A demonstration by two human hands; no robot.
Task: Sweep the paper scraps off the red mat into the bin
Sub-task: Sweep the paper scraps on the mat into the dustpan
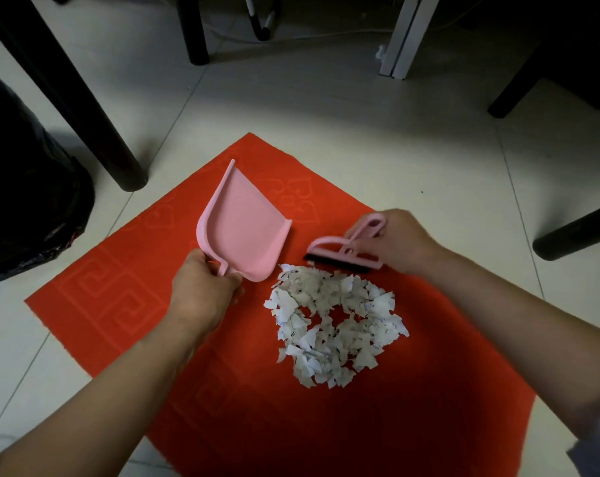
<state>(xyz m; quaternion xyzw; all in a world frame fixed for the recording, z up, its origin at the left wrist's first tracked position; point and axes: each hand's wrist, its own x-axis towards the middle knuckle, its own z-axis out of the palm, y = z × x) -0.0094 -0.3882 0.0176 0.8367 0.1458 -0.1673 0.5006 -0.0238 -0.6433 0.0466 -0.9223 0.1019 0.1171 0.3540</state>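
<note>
A pile of white paper scraps (333, 325) lies in the middle of the red mat (126, 284) on the tiled floor. My left hand (202, 287) grips the handle of a pink dustpan (243, 225), which is empty and tilted up just left of the pile's far edge. My right hand (395, 242) holds the handle of a small pink brush (343, 254). Its black bristles touch the far edge of the pile. A bin lined with a black bag (26, 187) stands at the left, beside the mat.
Dark table legs (85, 108) stand between the bin and the mat, with another (195, 32) further back. A white leg (402, 36) and dark furniture legs (574, 232) stand at the back right and right. Pale floor tiles surround the mat.
</note>
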